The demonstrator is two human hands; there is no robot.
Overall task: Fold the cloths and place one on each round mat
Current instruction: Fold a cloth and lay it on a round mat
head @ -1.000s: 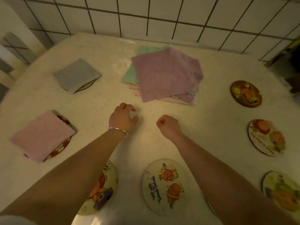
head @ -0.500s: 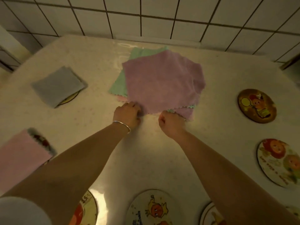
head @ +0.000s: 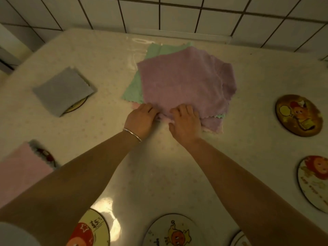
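Observation:
A pile of unfolded cloths lies at the middle back of the table, a purple cloth on top and a green cloth showing under it. My left hand and my right hand both pinch the purple cloth's near edge, fingers curled onto it. A folded grey cloth covers a round mat at the left. A folded pink cloth lies on another round mat at the far left.
Bare round picture mats lie at the right, the far right, the near middle and the near left. A white tiled wall stands behind the table.
Both hands reached forward from the bare middle of the table to the pile and took hold of the purple cloth's near edge. The view moved forward with them.

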